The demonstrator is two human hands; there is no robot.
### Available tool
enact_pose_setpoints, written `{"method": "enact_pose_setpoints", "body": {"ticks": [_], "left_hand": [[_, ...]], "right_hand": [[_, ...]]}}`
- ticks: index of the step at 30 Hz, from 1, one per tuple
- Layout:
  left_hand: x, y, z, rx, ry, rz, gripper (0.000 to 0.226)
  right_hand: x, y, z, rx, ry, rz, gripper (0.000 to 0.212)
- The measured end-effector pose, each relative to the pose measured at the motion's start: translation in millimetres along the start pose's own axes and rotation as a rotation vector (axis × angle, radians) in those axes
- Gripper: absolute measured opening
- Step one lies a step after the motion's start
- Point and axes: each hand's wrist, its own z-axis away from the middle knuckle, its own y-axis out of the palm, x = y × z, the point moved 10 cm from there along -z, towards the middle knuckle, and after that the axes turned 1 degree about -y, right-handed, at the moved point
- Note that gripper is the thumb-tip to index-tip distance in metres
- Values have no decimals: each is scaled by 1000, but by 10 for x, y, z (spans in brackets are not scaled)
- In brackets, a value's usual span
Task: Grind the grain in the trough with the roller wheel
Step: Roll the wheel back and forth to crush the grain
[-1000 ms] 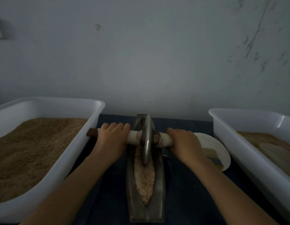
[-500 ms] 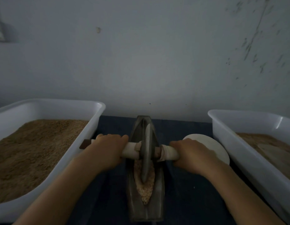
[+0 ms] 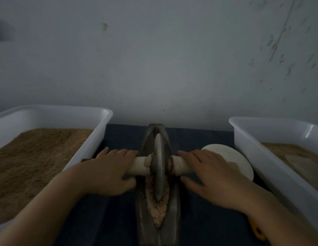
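Both grips have loosened: left hand (image 3: pixel 108 172) and right hand (image 3: pixel 214 172) now press flat-fingered on the cloth-wrapped wooden axle (image 3: pixel 139 165), grey metal roller wheel (image 3: pixel 159 166) mid-trough (image 3: pixel 175 201) over tan grain (image 3: pixel 159 210).

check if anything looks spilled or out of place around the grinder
Nothing stands out. The brown grain lies inside the dark metal trough, the grey roller wheel stands upright in it, and no spill shows on the dark blue cloth.

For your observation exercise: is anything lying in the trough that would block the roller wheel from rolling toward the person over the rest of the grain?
Nothing visible does. The roller wheel stands in the trough, and only grain lies ahead of it, toward the near end.
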Motion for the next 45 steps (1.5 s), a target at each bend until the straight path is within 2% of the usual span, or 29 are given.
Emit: {"method": "enact_pose_setpoints", "body": {"ticks": [2, 4, 9, 11, 15, 17, 22, 31, 37, 41, 43, 45], "left_hand": [[23, 15, 42, 29, -11, 6, 67], [40, 3, 46, 18, -35, 0, 61], [1, -129, -33, -150, -45, -46, 42], [17, -142, -112, -212, -85, -106, 48], [54, -174, -272, -339, -186, -195, 74], [80, -169, -331, -402, -216, -216, 77], [153, -180, -360, -546, -214, -155, 60], [-80, -293, 188, -765, 4, -13, 32], [-81, -331, 389, -845, 52, 162, 41], [-42, -312, 349, -917, -17, 131, 47], [-20, -307, 270, -932, -48, 98, 45], [-2, -306, 159, -932, -71, 54, 43]], "right_hand": [[28, -3, 37, -7, -18, 20, 57], [22, -26, 15, 2, -16, 28, 48], [-81, 148, -128, 19, 34, 122, 47], [-158, 234, -192, -32, 47, 139, 47], [-355, 326, -390, -135, 84, 148, 49], [-409, 310, -502, -182, 88, 157, 46], [-404, 218, -623, -230, 113, 182, 37], [-69, 87, -87, -204, 91, 74, 30], [-12, 50, 58, -138, 95, 66, 41], [-111, 136, -4, -95, 108, -97, 60], [-180, 168, -75, -133, 114, -114, 57], [-233, 191, -150, -191, 133, -74, 63]]}}
